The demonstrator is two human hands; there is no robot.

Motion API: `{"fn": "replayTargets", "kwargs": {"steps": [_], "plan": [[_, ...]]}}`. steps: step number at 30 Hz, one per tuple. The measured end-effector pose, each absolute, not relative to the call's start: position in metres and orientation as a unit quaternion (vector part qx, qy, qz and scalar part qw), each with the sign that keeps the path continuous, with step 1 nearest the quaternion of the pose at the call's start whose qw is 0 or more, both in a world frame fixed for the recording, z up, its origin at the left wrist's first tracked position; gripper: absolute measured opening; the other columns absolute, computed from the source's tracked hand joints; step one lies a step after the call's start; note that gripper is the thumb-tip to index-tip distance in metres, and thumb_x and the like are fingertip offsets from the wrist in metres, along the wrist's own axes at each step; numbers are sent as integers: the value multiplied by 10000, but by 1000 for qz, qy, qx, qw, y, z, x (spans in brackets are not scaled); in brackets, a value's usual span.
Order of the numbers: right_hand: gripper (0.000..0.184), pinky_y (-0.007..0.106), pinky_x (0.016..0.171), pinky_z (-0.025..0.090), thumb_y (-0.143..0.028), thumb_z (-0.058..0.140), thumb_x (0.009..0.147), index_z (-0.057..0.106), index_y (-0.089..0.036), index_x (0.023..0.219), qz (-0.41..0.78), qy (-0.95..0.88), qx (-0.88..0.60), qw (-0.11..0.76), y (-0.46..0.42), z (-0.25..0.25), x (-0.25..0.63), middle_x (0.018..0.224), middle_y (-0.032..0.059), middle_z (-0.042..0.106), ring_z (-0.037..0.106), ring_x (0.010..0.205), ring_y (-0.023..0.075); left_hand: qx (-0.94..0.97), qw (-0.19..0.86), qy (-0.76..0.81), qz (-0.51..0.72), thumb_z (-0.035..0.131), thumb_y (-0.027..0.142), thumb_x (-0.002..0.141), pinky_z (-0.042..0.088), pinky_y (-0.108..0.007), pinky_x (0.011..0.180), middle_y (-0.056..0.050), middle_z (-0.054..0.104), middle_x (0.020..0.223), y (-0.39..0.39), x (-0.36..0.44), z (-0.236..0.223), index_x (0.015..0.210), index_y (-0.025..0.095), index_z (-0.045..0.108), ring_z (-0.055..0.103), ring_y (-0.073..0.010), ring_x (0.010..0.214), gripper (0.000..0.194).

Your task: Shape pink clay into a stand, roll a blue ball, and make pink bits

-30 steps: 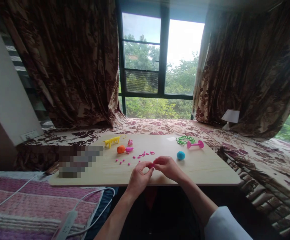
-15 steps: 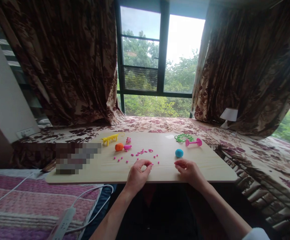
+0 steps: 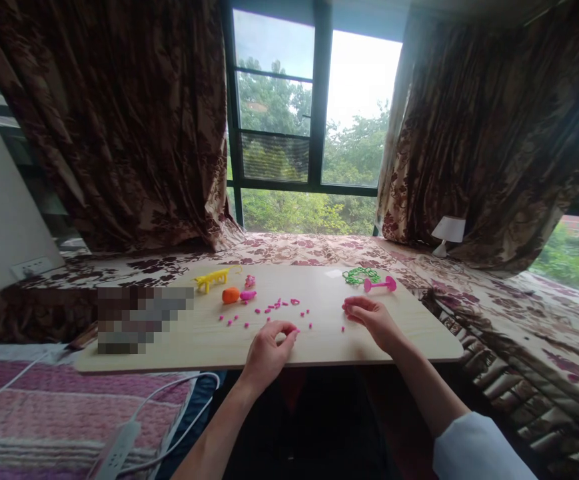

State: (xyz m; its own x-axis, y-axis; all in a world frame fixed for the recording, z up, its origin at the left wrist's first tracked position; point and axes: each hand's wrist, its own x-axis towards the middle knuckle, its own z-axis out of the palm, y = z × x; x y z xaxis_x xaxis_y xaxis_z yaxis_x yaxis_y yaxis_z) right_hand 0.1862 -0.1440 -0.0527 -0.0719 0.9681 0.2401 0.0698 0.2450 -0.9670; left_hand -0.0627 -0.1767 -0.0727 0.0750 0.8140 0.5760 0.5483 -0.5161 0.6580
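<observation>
My left hand point(image 3: 270, 347) hovers at the table's near edge, thumb and forefinger pinched on a small pink piece of what looks like modelling clay point(image 3: 298, 331). Farther right, my right hand point(image 3: 373, 321) is over the table with its fingers stretched out, thumb below them; nothing shows in its grasp. A tiny pink lump point(image 3: 342, 329) lies just below its fingertips. The blue ball is out of sight, probably behind this hand. Several more pink bits point(image 3: 270, 309) are scattered between the hands and to the left, along with a small pink ring point(image 3: 295, 302).
On the pale table point(image 3: 194, 343) stand a yellow four-legged figure point(image 3: 212, 279), an orange lump point(image 3: 230, 295) touching a pink lump point(image 3: 248, 295), and a small pink figure point(image 3: 250, 281). Green cord point(image 3: 360, 275) and a pink dumbbell-shaped piece point(image 3: 380, 285) lie at back right. A power strip point(image 3: 119, 447) rests lower left.
My hands came apart: the right moved right, then up over where the blue ball was. New pink lumps lie between the hands. My left hand stays pinched near the edge. The view shifted slightly.
</observation>
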Motion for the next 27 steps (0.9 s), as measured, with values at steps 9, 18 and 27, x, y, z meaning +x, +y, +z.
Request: {"fn": "replayTargets", "kwargs": {"steps": [9,18,27], "plan": [[224,250,599,489,-266,617,658,671,-123,821,462,-639,-433,436,-124,-40,147,682,48,662,601,609,121,722,132,473,487,506,277,766,458,-273,745,-7,642,789,-179,-63,-70,765,218,625,586,-160,795,133],[256,357,757,477,-309,573,718,672,-137,879,319,-711,-463,423,-137,-46,161,787,76,672,619,762,196,720,132,475,488,508,282,773,457,-274,747,-9,644,788,-180,-63,-71,765,214,624,592,-159,794,136],[359,375,1013,274,-214,379,853,544,-200,1172,40,-845,-441,299,-214,-76,170,1255,74,507,425,1167,206,719,124,480,488,507,281,769,448,-273,749,-5,645,776,-180,-61,-72,758,217,633,584,-154,776,141]]}}
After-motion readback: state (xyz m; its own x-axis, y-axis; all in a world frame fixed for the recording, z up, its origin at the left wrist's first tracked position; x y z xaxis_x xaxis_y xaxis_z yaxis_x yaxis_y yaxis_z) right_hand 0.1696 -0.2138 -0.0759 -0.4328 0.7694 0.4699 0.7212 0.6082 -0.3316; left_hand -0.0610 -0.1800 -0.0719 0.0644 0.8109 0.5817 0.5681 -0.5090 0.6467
